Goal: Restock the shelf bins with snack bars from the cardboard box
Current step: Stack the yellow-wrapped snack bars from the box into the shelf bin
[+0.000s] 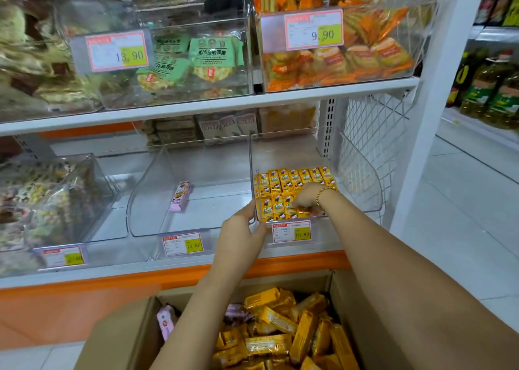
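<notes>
The left hand closes its grip on the front-left edge of the clear plastic shelf bin. The right hand lies inside on rows of yellow-wrapped snack bars, its grip unclear; bare bin floor shows behind them. More fill the brown cardboard box below.

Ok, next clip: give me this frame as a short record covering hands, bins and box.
left hand: grips the front left corner of the right-hand clear plastic bin
right hand: inside that bin, fingertips on the yellow-wrapped snack bars; unclear whether it holds one
middle clear plastic bin: one pink-wrapped snack bar, lying alone
brown cardboard box: open, below the shelf, heaped with loose yellow bars, a few pink bars at its left
</notes>
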### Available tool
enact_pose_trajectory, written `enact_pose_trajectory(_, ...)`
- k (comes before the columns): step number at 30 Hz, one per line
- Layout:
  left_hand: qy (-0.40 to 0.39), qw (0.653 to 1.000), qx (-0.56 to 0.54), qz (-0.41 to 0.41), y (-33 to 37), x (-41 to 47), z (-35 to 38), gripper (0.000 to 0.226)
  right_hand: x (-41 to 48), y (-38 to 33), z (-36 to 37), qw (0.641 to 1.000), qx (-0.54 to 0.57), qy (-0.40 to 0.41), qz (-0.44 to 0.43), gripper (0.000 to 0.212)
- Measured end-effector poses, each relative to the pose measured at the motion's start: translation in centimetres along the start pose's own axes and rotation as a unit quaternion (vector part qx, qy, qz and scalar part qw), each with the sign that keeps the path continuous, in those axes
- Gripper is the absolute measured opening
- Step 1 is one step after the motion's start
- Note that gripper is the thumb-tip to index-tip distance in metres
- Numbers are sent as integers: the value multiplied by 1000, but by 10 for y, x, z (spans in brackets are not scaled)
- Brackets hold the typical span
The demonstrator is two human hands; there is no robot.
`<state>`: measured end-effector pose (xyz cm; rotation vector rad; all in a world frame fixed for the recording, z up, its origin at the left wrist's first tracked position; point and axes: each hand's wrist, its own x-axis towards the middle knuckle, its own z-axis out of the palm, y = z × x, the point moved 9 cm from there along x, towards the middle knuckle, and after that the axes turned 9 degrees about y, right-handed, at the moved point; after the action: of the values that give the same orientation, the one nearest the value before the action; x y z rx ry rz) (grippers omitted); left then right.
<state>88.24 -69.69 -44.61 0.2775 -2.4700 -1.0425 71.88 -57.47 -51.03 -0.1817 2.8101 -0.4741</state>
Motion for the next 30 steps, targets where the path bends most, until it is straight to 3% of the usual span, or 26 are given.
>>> enact_pose_trajectory(2, -11, 1000, -11, -1, -2, -2, 3, 44, -1, 0, -2, 1000, 1, 21, -7, 26)
enact_pose_trajectory(5, -8, 999, -41, -22, -12, -13, 4, 44, -14, 10, -21, 992, 46, 118, -2, 26)
enact_pose_trajectory(9, 78, 984, -148, -66, -32, -45, -7, 31, -71, 12, -42, 939, 198, 272, -70, 22)
enact_pose_trajectory(11, 96, 980, -155, -84, -49, -65, -5, 22, -108, 6, -32, 940, 161, 284, -100, 25)
enact_pose_trajectory(14, 61, 988, -87, -114, -82, -96, 14, 19, -144, 0, 13, 967, 110, 195, -124, 27)
enact_pose_trajectory(17, 10, 988, 40, -149, -122, -131, 34, 23, -153, 10, 90, 994, 40, -6, -101, 26)
enact_pose_trajectory(21, -69, 971, 105, -201, -164, -173, 56, 32, -145, 35, 158, 979, -85, -166, -79, 85)
enact_pose_trajectory(23, -109, 967, 124, -196, -169, -181, 68, 35, -142, 34, 168, 968, -111, -201, -100, 94)
enact_pose_trajectory(27, -147, 968, 113, -171, -162, -184, 80, 38, -145, 36, 173, 960, -135, -215, -114, 68)
enact_pose_trajectory(30, -162, 967, 107, -164, -159, -187, 84, 36, -162, 48, 191, 962, -114, -240, -67, 50)
